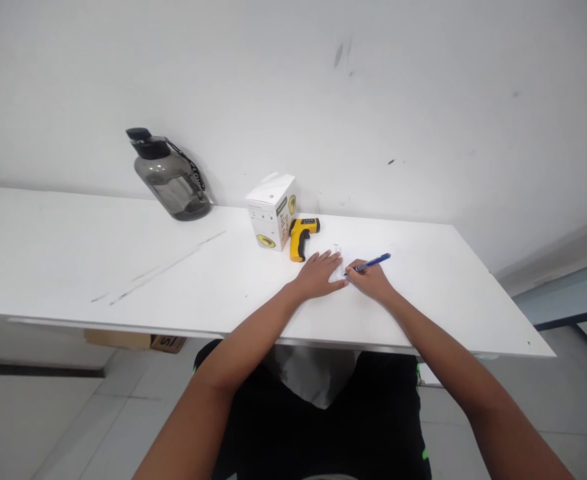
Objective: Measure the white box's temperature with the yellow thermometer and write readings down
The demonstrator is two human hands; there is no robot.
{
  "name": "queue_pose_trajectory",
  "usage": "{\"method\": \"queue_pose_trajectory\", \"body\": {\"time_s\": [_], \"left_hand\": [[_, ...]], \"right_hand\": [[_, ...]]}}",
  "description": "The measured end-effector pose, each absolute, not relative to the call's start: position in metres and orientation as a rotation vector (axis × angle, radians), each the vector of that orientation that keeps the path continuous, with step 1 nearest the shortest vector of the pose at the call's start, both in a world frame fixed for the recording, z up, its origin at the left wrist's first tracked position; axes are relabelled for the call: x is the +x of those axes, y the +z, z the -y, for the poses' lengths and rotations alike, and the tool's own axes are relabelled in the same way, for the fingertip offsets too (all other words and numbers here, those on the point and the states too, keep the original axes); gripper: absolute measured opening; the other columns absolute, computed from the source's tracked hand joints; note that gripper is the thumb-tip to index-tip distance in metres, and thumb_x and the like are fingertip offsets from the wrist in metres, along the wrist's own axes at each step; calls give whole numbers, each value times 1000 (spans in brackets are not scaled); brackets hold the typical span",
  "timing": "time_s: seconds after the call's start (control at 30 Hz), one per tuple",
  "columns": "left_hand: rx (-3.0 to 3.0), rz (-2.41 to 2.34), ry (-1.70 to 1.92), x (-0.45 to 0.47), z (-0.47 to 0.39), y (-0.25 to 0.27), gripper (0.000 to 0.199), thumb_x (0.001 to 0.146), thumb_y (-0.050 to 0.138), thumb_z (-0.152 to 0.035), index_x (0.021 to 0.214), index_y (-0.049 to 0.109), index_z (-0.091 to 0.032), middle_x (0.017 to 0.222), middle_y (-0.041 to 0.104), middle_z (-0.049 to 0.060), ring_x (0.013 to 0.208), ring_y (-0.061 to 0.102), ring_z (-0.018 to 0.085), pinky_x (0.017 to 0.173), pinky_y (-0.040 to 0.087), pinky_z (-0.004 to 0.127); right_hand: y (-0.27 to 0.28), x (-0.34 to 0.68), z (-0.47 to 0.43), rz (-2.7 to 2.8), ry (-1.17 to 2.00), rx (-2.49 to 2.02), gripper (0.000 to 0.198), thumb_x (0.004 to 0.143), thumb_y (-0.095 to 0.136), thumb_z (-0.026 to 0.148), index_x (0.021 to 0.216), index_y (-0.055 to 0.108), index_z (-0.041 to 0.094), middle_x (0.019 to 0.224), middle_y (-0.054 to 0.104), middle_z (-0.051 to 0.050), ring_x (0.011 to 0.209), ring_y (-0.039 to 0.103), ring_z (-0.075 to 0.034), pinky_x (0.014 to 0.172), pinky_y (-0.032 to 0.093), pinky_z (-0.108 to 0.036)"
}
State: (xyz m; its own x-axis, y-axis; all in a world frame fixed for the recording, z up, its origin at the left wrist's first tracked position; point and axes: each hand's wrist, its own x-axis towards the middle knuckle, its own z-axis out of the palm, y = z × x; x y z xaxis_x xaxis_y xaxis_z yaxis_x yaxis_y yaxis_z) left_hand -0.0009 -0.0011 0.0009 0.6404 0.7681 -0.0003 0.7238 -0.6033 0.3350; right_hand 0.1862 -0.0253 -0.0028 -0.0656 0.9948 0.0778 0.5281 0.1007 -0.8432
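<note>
My right hand [372,280] is closed around a blue pen [373,261], whose tip points down to the left at a white sheet of paper [340,259]. Faint writing shows on the paper, too small to read, and its edges blend into the white tabletop. My left hand [319,275] lies flat on the paper's left side with the fingers spread. Just beyond that hand is a yellow and black infrared thermometer gun [301,239], beside a white box [271,213] with avocado pictures on it.
A large grey see-through water bottle [173,180] with a black cap stands at the back left, near the wall. The long white table [183,280] ends in a slanted edge on the right. Under it at the left is a cardboard box [123,339].
</note>
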Motion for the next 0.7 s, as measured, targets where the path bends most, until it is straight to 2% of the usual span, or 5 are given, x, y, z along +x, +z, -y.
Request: {"method": "queue_pose_trajectory", "body": {"time_s": [0.7], "left_hand": [[2559,-1186,202,-1,1,2,70,91,40,-63,148,37,-21,161,28,7,151,20,27,123,15,49]], "right_hand": [[-2,186,24,1658,872,-1514,21,74,56,38,67,63,19,60,56,2,59,47,-14,56,37,-27]]}}
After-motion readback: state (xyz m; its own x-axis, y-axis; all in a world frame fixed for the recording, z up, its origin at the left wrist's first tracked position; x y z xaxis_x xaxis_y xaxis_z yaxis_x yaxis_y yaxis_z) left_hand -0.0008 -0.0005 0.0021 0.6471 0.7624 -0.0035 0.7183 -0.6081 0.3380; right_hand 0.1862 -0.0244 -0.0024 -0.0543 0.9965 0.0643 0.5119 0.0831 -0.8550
